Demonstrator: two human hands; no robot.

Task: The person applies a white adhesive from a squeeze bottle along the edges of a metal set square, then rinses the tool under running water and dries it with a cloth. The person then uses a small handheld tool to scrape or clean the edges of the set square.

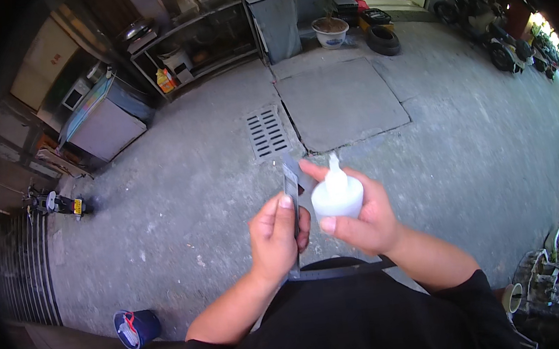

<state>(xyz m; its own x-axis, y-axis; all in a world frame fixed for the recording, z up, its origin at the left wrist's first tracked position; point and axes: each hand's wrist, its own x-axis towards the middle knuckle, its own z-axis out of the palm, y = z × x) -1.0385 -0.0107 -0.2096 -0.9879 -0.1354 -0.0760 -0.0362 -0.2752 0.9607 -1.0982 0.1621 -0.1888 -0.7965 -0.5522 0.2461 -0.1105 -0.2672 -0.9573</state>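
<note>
Far left, a small scooter (53, 203) stands by a shuttered wall, and near the bottom a blue bucket (137, 328) sits on the concrete ground (181, 204). A drain grate (267, 132) lies farther off, past the hands.

The person stands over the yard. The left hand (275, 237) is curled shut around a thin grey strip (292, 200), thumb pressed on its face. The strip runs near to far, its long axis almost upright in the picture, with the far end pointing toward the grate and the near end dropping below the fist toward the waist. I can't quite tell what it is made of; it looks like a flat blade or bar.

Just right of it, the right hand (359, 215) wraps a small white squeeze bottle (337, 194), fingers closed about its round body. The nozzle points up and away, standing beside the strip's upper part but not touching it.

As I judge it, bottle and strip are brought together; nothing from the bottle shows on the strip yet, so applying it looks undone.

Far right, parked motorbikes (499, 45) and a tyre (382, 40).
</note>
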